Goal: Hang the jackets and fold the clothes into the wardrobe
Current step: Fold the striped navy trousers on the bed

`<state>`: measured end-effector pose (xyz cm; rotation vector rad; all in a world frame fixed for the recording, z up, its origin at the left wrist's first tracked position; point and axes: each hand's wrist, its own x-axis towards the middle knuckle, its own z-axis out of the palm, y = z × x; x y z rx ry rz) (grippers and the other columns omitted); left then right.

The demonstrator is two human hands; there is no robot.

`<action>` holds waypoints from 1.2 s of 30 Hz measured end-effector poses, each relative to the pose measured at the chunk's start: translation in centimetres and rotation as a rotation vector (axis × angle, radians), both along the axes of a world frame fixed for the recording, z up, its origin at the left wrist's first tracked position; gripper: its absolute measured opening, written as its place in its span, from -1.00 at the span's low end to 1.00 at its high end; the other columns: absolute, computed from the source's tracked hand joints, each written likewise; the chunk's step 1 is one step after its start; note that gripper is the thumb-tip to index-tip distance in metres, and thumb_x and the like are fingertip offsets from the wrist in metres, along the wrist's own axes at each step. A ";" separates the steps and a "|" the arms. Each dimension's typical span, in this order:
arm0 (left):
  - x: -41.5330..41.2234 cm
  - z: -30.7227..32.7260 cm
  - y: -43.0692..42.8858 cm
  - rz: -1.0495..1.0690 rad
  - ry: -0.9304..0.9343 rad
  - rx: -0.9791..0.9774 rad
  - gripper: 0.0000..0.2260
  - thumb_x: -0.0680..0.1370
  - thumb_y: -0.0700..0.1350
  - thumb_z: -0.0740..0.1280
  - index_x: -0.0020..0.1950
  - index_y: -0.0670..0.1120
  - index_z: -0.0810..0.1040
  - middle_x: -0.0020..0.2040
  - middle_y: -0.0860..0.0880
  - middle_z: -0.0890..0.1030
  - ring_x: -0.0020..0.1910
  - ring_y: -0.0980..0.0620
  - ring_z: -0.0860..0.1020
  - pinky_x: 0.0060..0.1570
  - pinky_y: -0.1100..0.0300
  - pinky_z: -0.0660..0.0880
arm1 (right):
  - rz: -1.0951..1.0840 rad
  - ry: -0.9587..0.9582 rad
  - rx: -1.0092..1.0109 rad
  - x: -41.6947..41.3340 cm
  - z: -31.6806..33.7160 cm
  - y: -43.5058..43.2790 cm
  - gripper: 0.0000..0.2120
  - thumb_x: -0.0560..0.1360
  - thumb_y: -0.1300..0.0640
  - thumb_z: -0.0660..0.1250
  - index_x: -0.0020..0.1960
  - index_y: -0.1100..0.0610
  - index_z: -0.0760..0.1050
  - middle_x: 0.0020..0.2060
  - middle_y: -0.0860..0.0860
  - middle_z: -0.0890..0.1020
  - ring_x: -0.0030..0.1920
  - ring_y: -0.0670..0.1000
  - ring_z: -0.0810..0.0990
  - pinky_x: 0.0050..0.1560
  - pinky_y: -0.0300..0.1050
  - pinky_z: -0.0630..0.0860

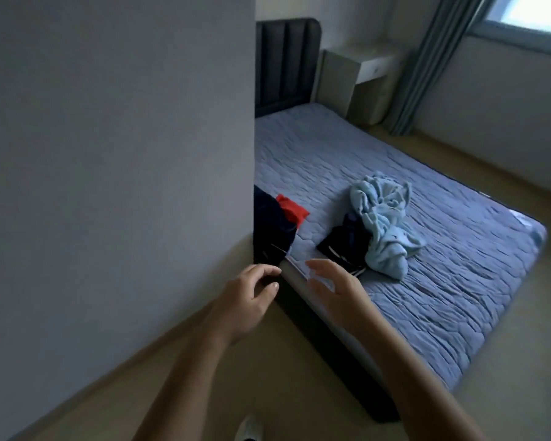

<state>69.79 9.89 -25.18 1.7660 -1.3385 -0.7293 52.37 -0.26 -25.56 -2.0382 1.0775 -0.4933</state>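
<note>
Clothes lie on the bed (442,281). A crumpled light blue garment (384,218) rests partly over a dark navy garment (345,243). Nearer the wall, a dark navy garment (272,230) hangs over the bed's corner, with a red garment (291,210) behind it. My left hand (252,297) reaches toward the bed's corner just below that dark garment, fingers loosely curled and holding nothing. Over the mattress edge hovers my right hand (334,288), fingers relaxed and empty. No wardrobe shows in this view.
A grey wall panel (118,154) fills the left and hides part of the bed. A dark headboard (287,65), a pale bedside table (357,78), a grey curtain (433,65) and a window (528,17) stand at the back. Beige floor (268,393) surrounds the bed.
</note>
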 end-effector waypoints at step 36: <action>-6.3 -47.1 -63.3 -0.554 -0.488 0.606 -0.43 0.49 0.01 0.36 0.46 0.01 0.24 0.44 0.02 0.25 0.36 -0.01 0.33 0.19 0.07 0.42 | -0.856 0.007 0.924 -7.7 -46.5 -50.1 -0.64 0.48 0.26 0.24 0.26 0.09 0.44 0.16 0.08 0.57 0.06 0.00 0.55 -0.11 -0.20 0.48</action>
